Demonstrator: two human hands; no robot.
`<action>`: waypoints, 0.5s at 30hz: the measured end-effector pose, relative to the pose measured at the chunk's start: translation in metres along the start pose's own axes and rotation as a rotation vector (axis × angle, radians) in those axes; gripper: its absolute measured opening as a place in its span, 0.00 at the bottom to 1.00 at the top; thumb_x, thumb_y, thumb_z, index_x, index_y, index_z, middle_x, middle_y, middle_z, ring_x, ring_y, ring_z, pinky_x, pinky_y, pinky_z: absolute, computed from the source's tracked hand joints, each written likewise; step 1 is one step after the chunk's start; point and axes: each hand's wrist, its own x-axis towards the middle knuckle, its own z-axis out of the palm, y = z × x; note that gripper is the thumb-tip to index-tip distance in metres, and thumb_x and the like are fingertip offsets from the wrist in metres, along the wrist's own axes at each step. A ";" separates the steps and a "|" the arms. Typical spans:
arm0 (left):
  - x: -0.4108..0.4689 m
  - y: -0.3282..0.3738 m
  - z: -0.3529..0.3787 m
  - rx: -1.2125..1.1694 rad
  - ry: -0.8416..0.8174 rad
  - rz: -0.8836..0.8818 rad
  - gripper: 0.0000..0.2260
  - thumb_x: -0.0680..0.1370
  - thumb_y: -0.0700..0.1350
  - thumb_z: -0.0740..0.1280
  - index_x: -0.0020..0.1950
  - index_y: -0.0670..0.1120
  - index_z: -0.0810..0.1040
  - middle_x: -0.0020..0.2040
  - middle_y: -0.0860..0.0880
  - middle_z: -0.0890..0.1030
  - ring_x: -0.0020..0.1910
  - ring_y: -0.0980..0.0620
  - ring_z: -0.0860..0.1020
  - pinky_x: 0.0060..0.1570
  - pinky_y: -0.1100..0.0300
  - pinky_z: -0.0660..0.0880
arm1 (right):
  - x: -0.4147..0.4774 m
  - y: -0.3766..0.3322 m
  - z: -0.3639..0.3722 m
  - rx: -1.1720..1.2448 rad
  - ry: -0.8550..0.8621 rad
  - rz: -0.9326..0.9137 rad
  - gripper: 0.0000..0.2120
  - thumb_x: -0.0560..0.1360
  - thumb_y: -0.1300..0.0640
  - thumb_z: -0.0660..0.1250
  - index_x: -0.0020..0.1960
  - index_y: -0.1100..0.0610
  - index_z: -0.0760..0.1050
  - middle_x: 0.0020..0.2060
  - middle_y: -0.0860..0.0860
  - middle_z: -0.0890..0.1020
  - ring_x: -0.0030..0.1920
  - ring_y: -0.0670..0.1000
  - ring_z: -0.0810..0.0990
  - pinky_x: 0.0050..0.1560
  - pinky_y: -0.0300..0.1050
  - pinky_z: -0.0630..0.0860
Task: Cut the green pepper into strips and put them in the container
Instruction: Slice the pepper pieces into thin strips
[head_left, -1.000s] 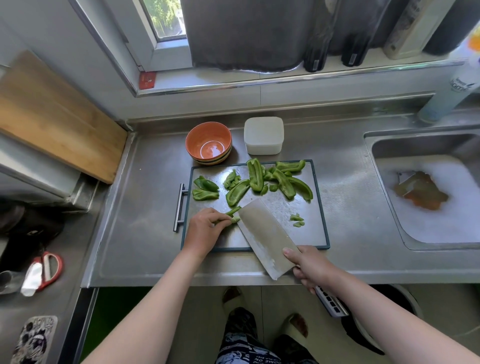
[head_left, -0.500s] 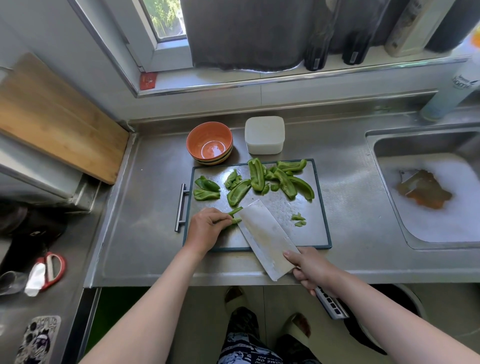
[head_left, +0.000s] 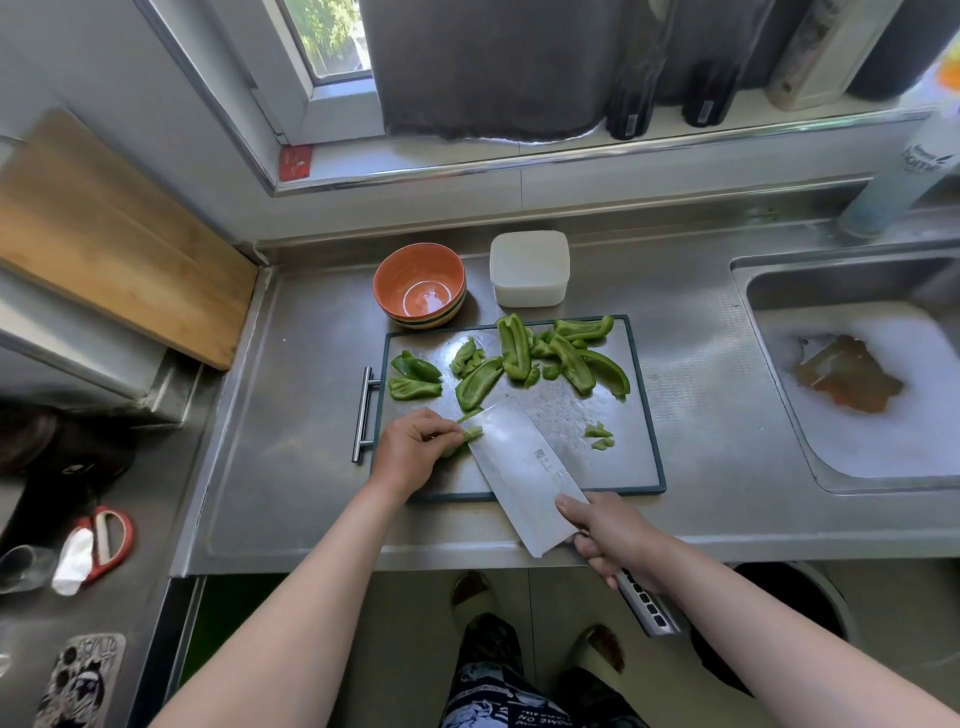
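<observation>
Bowl (head_left: 397, 270) beside container (head_left: 529, 265) (behind board (head_left: 636, 457)), cleaver (head_left: 524, 467) against pepper (head_left: 470, 434)

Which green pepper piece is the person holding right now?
The small piece at the board's near left, pinched by the left hand beside the cleaver. The other pieces lie loose, untouched, farther back or right.

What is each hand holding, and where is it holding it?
The right hand grips the cleaver by its handle. The left hand pinches a green pepper piece by the end away from the blade.
</observation>
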 end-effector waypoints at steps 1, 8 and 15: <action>0.001 0.000 0.000 -0.008 -0.007 -0.005 0.09 0.72 0.40 0.76 0.40 0.55 0.86 0.41 0.56 0.81 0.42 0.56 0.79 0.46 0.66 0.73 | -0.001 0.002 0.000 0.000 -0.005 0.004 0.18 0.85 0.44 0.56 0.45 0.57 0.69 0.26 0.50 0.65 0.22 0.49 0.57 0.24 0.40 0.64; 0.000 0.001 0.000 -0.024 0.007 0.000 0.07 0.73 0.39 0.76 0.43 0.51 0.86 0.41 0.53 0.78 0.40 0.62 0.76 0.43 0.71 0.70 | 0.003 -0.008 0.004 0.008 0.014 -0.002 0.16 0.85 0.45 0.57 0.55 0.58 0.73 0.27 0.50 0.65 0.22 0.48 0.58 0.23 0.40 0.64; 0.001 0.001 0.002 0.015 0.040 0.015 0.06 0.71 0.39 0.77 0.46 0.48 0.87 0.41 0.53 0.70 0.38 0.63 0.71 0.40 0.74 0.66 | -0.001 -0.009 0.006 -0.013 0.030 -0.005 0.15 0.85 0.46 0.57 0.47 0.57 0.71 0.26 0.50 0.65 0.21 0.49 0.58 0.23 0.40 0.64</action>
